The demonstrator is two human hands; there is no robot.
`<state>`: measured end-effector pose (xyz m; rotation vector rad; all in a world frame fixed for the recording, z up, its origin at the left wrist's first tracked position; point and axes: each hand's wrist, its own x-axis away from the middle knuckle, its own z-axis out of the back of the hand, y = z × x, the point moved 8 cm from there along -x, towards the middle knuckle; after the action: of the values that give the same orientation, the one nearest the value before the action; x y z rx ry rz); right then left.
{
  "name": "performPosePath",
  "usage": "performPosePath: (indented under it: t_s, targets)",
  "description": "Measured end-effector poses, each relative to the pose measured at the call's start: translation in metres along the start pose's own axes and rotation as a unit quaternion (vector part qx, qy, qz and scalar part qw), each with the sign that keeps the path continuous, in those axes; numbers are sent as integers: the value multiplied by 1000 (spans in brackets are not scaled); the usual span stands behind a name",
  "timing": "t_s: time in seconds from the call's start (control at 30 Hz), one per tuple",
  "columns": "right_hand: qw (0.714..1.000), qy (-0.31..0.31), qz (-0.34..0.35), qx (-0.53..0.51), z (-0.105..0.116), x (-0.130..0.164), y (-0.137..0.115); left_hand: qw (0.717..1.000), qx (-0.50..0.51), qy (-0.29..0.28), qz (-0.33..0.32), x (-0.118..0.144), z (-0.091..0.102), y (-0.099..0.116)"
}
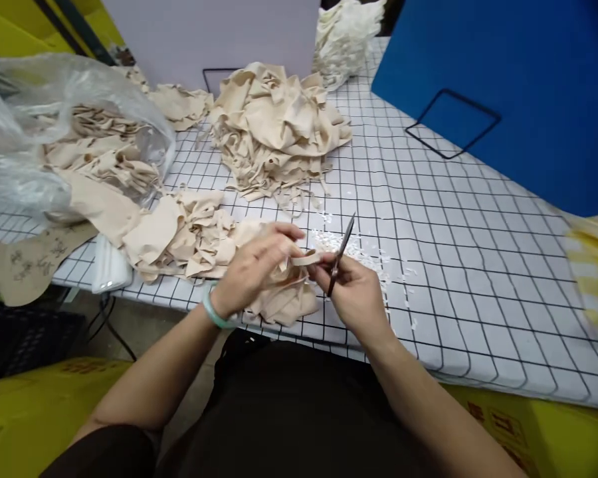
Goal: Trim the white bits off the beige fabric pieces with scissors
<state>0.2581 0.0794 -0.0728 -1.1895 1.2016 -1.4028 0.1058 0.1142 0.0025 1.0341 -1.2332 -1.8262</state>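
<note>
Out from the right hand (359, 295), and here scissors (345, 240) are being held, blades pointed to one o'clock, fingers curled well in; a beige fabric strip (306, 259) is pinched at the fingertips too. Across to nine o'clock now, where that looped strip is gripped by the half-closed left hand (254, 269), its fingertips blurred. A pale green bracelet (213, 309) is worn on the left wrist. Just below, a beige fabric piece (286, 304) is draped by the table edge. White snippets (371, 252) are scattered beyond the right hand, from twelve to two o'clock, over the checked tablecloth (443, 265). At eleven, a heap of beige fabric (274, 126) is piled high; at ten, more is held in a clear plastic bag (24, 89). At one, a blue board (518, 79) is seen.
</note>
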Motion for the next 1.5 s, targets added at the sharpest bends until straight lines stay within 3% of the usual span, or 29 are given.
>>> performPosePath:
  t_s: [0.07,0.13,0.23,0.33,0.43,0.53,0.6,0.67,0.77,0.87,1.07,1.13,1.23,1.33,1.4,1.5]
  targets:
    - [1000,-13,3,-15,-11,-15,-2,994,-86,73,-6,13,37,-3]
    - [1000,-19,17,-17,-16,-30,-4,984,-169,58,20,33,49,-16]
    - [999,-35,28,9,-18,-48,-6,963,-254,-65,69,66,31,-43]
    - [987,-52,47,143,-20,-58,-10,950,-288,-96,68,84,16,-52]
    - [968,-26,99,230,-23,-47,-24,968,-214,-57,116,83,19,-48]
    - [980,-111,118,114,-48,-19,-28,981,-26,-24,191,76,24,-40]
    - [979,-172,103,34,-67,-3,-24,978,62,3,199,69,28,-30]
    - [984,-167,69,-2,-72,-1,-18,977,82,7,198,63,32,-24]
    - [987,-159,2,-38,-68,-12,-11,969,62,-42,234,64,31,-27]
    - [976,-207,-35,-53,-66,-18,-14,962,63,-67,257,68,28,-32]
    - [959,-269,-82,-44,-64,-11,-10,958,116,-104,239,65,12,-19]
    - [948,-291,-116,-60,-71,-4,-1,977,74,-77,185,59,14,-10]
    - [939,-287,-131,-138,-84,5,5,998,9,12,55,49,19,6]
    - [941,-273,-106,-172,-91,11,5,994,70,80,25,48,14,-2]
    - [962,-245,-62,-104,-81,11,2,986,106,125,40,49,13,-13]
    - [981,-168,46,80,-47,13,-11,985,70,157,30,52,9,-16]
